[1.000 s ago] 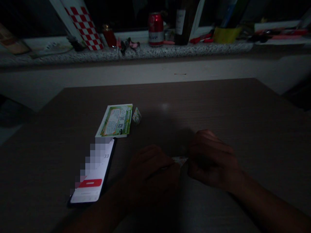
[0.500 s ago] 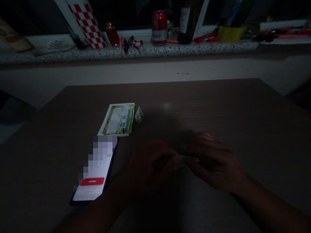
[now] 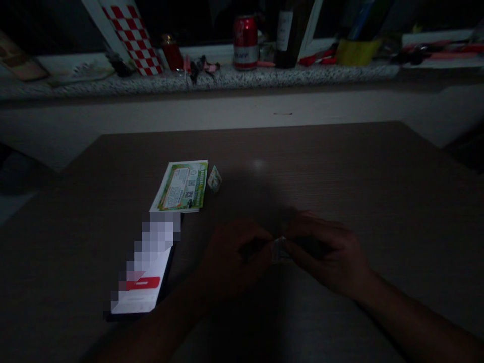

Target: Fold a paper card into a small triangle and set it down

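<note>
Low over the dark wooden table (image 3: 340, 166), my left hand (image 3: 236, 254) and my right hand (image 3: 327, 247) meet thumb to thumb. Between their fingertips is a small, pale, see-through piece (image 3: 280, 250), which looks like thin plastic or paper; the dim light hides its exact kind. Both hands are closed in a pinch on it. A lit phone (image 3: 145, 297) lies left of my left hand, beside the forearm. Beyond the phone rests a green and white printed booklet (image 3: 181, 186), with a small folded paper piece (image 3: 215, 179) standing at its right edge.
Along the granite windowsill (image 3: 227, 79) at the back stand a red can (image 3: 245, 43), a dark bottle (image 3: 285, 38), a red-and-white checked tube (image 3: 132, 38) and a yellow container (image 3: 357, 52). Hair clips (image 3: 200, 67) and other small items lie among them.
My right hand has closed in toward my left, and its fingers now pinch the small pale piece nearer the left fingertips. The view has shifted slightly; the phone and booklet stay put.
</note>
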A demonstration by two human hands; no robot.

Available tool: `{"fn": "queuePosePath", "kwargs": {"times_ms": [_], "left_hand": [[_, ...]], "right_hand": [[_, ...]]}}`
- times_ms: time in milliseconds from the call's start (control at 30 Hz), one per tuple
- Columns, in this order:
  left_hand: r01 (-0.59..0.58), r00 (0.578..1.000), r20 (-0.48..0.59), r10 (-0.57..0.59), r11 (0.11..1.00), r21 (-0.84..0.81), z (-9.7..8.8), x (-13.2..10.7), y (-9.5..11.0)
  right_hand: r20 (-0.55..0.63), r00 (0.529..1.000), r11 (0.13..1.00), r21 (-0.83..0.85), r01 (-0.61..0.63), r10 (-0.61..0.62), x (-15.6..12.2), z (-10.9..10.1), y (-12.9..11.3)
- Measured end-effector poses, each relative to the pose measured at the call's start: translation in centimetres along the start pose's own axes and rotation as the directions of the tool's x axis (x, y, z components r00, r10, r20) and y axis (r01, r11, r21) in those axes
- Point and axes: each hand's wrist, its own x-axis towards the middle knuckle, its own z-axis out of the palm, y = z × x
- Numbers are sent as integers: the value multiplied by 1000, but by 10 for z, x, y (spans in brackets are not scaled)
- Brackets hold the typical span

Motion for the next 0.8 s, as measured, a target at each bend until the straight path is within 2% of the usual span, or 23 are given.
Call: {"fn": "queuePosePath", "kwargs": {"times_ms": [167, 367, 467, 600, 800], "left_hand": [[-195, 975, -64, 212, 958, 213, 3, -1, 4], [-299, 948, -7, 318, 899, 319, 2, -3, 9], [-329, 938, 20, 346, 869, 371, 1, -3, 13], [-344, 928, 4, 372, 854, 390, 1, -3, 17], [-288, 939, -37, 341, 845, 450, 1, -1, 10]], "right_hand": [[30, 998, 997, -53, 51, -49, 1, -1, -2], [94, 977, 977, -77, 199, -191, 2, -2, -7], [98, 964, 958, -129, 257, -246, 2, -3, -11], [49, 941, 920, -201, 337, -334, 1, -3, -14], [31, 942, 898, -296, 327, -333, 2, -7, -18]]}}
